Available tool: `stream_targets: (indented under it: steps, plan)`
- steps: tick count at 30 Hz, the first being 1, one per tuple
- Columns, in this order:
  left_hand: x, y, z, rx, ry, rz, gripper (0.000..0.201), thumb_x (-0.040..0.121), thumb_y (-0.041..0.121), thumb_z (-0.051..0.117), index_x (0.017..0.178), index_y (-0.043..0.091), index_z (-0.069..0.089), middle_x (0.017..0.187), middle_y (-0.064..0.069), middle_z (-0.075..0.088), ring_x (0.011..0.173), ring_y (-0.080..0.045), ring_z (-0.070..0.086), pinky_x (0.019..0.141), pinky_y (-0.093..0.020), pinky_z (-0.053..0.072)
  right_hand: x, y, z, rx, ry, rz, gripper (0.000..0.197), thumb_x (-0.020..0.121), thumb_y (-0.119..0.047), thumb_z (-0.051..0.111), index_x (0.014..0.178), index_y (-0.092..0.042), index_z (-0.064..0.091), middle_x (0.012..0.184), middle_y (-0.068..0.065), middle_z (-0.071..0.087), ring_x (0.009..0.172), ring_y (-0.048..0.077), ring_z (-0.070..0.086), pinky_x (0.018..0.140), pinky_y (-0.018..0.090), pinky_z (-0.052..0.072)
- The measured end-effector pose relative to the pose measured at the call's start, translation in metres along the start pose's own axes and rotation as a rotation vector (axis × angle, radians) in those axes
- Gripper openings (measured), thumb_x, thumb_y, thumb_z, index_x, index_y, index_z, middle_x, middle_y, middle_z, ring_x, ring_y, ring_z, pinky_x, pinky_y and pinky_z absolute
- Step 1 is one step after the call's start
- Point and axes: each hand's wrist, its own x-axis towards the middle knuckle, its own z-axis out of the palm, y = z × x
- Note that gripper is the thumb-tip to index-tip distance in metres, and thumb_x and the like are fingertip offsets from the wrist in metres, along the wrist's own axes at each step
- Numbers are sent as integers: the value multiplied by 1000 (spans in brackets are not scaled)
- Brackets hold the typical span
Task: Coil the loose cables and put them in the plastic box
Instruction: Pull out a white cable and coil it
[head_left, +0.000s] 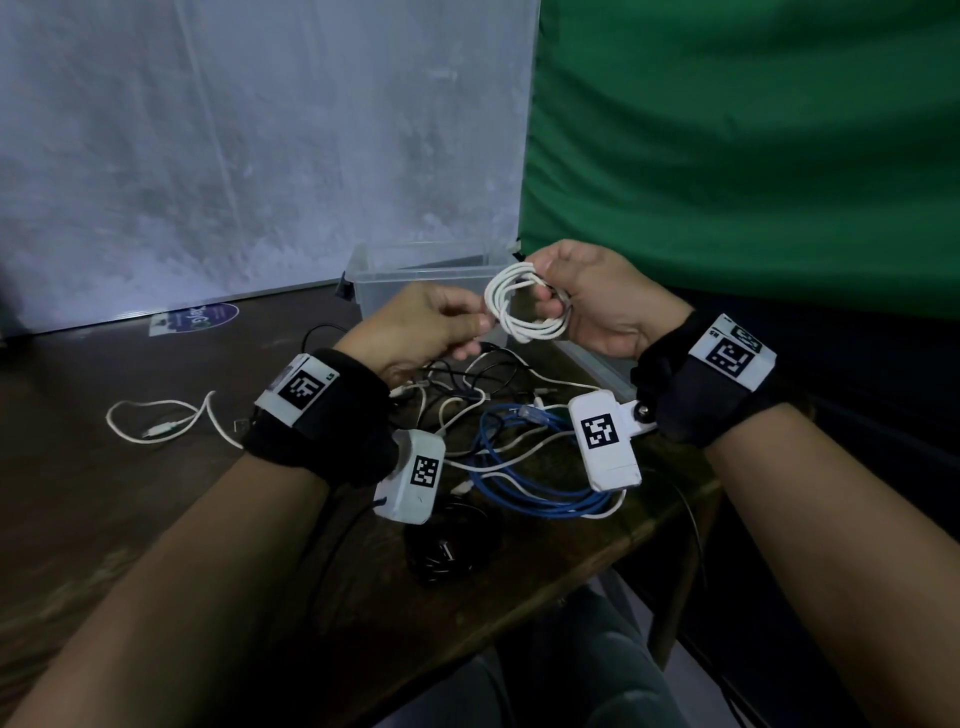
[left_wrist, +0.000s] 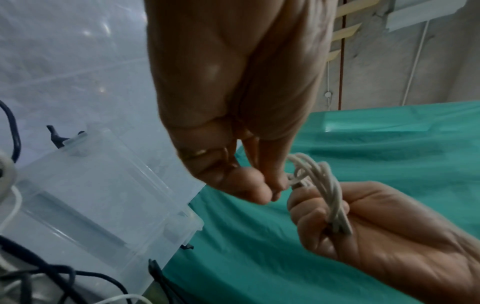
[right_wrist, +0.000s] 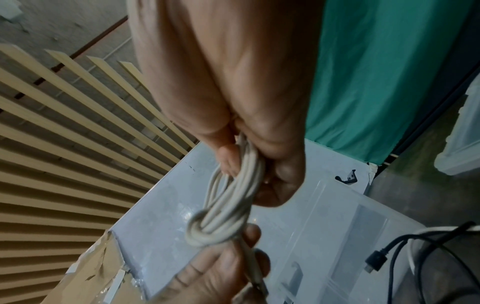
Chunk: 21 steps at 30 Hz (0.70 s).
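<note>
A white cable (head_left: 524, 307) wound into a small coil hangs in the air just in front of the clear plastic box (head_left: 410, 283). My right hand (head_left: 546, 297) grips the coil's right side, its fingers curled through the loops (right_wrist: 228, 197). From the left, my left hand (head_left: 480, 325) pinches the cable's loose end against the coil (left_wrist: 318, 185). Seen from the left wrist, the box (left_wrist: 103, 197) lies below and looks empty. Loose blue (head_left: 524, 470), black (head_left: 483, 364) and white (head_left: 161, 421) cables lie tangled on the brown table (head_left: 104, 509).
A grey board (head_left: 234, 156) leans behind the box and a green cloth (head_left: 753, 156) hangs to its right. A black cable bundle (head_left: 447, 556) lies near the table's front edge. A round sticker (head_left: 200, 317) sits at the back left.
</note>
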Motion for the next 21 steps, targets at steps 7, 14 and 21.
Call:
stream_targets:
  steps: [7, 14, 21]
  plan:
    - [2, -4, -9, 311, 98, -19, 11, 89, 19, 64, 97, 15, 70, 72, 2, 63, 57, 4, 53, 62, -8, 42, -2, 2, 0, 24, -72, 40, 19, 102, -8, 35, 87, -12, 46, 57, 0, 42, 39, 4, 31, 53, 24, 34]
    - [0, 0, -21, 335, 156, -74, 4, 86, 28, 66, 87, 25, 69, 79, -5, 62, 72, -14, 49, 64, -21, 38, -2, 1, 3, -19, -59, -40, 18, 97, -2, 44, 83, -12, 47, 58, 0, 37, 42, 4, 32, 48, 21, 46]
    - [2, 3, -16, 146, 172, -94, 19, 99, 16, 46, 79, 16, 46, 70, -10, 64, 37, -9, 56, 34, -14, 37, 4, 6, 2, -92, 77, -60, 16, 96, -2, 46, 84, -11, 52, 58, -1, 43, 39, 4, 31, 48, 22, 39]
